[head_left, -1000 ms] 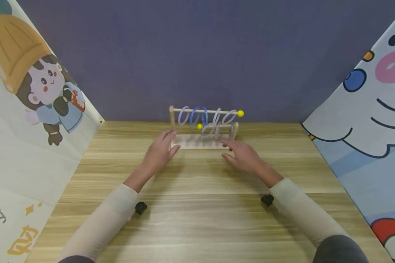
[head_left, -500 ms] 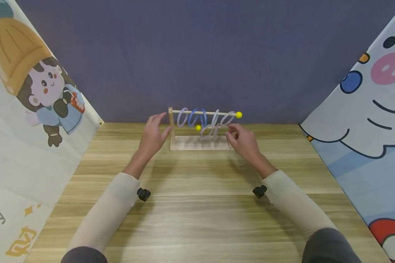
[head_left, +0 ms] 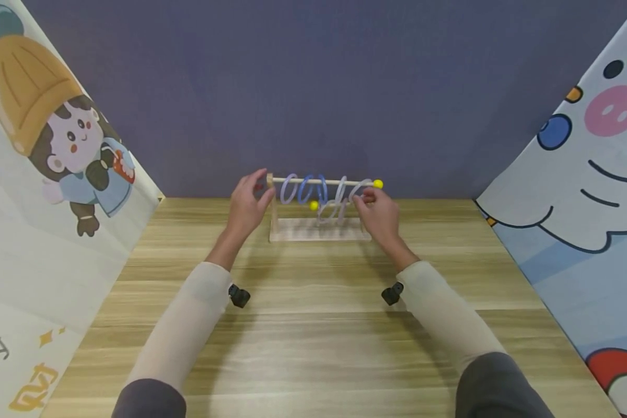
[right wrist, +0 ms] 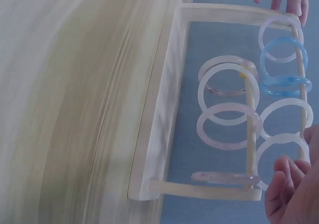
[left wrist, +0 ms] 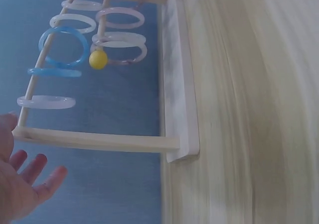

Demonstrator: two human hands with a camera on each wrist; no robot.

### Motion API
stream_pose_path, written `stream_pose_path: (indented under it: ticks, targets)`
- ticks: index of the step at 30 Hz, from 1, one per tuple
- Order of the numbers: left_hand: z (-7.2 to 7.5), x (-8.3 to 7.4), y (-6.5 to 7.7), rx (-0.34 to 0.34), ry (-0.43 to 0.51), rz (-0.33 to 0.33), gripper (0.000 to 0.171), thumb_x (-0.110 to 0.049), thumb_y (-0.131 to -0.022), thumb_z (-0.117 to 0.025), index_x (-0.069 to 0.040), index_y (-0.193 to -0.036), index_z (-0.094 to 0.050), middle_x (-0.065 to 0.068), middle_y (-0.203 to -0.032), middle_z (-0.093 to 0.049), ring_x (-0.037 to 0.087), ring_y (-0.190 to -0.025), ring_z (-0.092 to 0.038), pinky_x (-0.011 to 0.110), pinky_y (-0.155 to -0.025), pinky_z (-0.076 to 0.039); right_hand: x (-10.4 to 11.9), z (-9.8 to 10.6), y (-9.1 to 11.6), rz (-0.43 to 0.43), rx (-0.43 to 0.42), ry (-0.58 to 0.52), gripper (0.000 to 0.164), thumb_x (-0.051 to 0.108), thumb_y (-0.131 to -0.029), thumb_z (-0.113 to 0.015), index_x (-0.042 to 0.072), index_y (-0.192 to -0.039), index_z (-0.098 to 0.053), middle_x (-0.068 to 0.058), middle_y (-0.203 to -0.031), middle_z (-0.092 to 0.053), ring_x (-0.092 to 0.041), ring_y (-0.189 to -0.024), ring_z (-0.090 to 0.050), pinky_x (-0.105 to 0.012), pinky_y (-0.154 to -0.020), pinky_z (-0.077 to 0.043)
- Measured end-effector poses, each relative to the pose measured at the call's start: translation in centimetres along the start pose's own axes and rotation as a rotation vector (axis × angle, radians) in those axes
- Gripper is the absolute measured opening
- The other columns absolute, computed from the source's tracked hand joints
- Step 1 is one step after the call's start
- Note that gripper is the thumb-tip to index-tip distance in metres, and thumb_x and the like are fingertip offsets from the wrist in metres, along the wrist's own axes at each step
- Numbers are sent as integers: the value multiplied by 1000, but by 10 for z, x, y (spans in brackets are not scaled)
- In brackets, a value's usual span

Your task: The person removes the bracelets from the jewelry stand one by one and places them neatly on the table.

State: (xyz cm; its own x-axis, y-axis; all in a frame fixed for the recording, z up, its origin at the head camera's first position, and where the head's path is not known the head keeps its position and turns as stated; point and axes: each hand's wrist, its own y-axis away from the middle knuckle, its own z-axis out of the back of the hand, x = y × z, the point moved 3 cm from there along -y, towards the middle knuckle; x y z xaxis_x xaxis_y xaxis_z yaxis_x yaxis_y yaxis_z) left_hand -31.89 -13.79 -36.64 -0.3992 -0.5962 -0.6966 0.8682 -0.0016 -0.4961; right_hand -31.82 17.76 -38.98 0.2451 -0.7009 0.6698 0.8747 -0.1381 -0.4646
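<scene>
A wooden bangle rack (head_left: 298,233) stands at the table's back, with two rods tipped by yellow balls. Several bangles hang on it: a pale purple one (left wrist: 47,102) by the left post, blue ones (left wrist: 65,47) beside it, whitish ones further right, and more on the lower rod. My left hand (head_left: 247,200) is at the top of the left post, thumb close to it and fingers loosely spread. My right hand (head_left: 380,216) is at the upper rod's right end, fingers bent beside the endmost whitish bangle (right wrist: 271,140). Whether they pinch the bangle or the rod is unclear.
The wood-grain table (head_left: 313,325) spreads in front of the rack. A dark blue-grey panel (head_left: 313,87) rises close behind it. Printed cartoon panels flank both sides, with a child figure on the left (head_left: 78,139) and a pig-nosed figure on the right (head_left: 606,186).
Both hands have risen from the rack's base: the left to the top of the left post, the right to the upper rod's right end. The rack and bangles look unmoved.
</scene>
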Motion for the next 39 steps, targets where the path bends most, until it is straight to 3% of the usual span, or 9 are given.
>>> stream_pose_path:
  ticks: [9,15,26,39]
  targets:
    - [-6,-1,-10,-25,58,20,49,-18,-97,-72,-2,-140,-57,21,-134,-62,38,-112,-70,47,-105,-53,9,-6,-6,-114,0,-11,37,42,-92,-70,9,-108,-74,-9,-98,-80,-27,-87,-75,-44,-80,-54]
    - [-7,3,-14,-15,52,42,38,-20,-98,-71,-6,-132,-64,18,-125,-69,32,-107,-72,43,-93,-59,9,-11,-8,-173,-39,-50,31,38,-92,-72,9,-102,-76,-9,-96,-80,-27,-86,-75,-44,-78,-56]
    - [-8,9,-19,0,79,82,36,-26,-97,-72,-9,-129,-67,14,-119,-73,29,-103,-73,42,-88,-61,7,-12,-10,-162,-92,-55,22,30,-89,-72,12,-100,-78,-7,-93,-80,-27,-85,-76,-45,-79,-55]
    - [-7,7,-16,21,100,103,36,-26,-98,-70,-9,-130,-66,16,-122,-71,31,-105,-72,42,-88,-61,11,-2,-9,-64,-107,-18,26,28,-90,-64,13,-105,-80,-6,-89,-80,-26,-80,-75,-45,-73,-55]
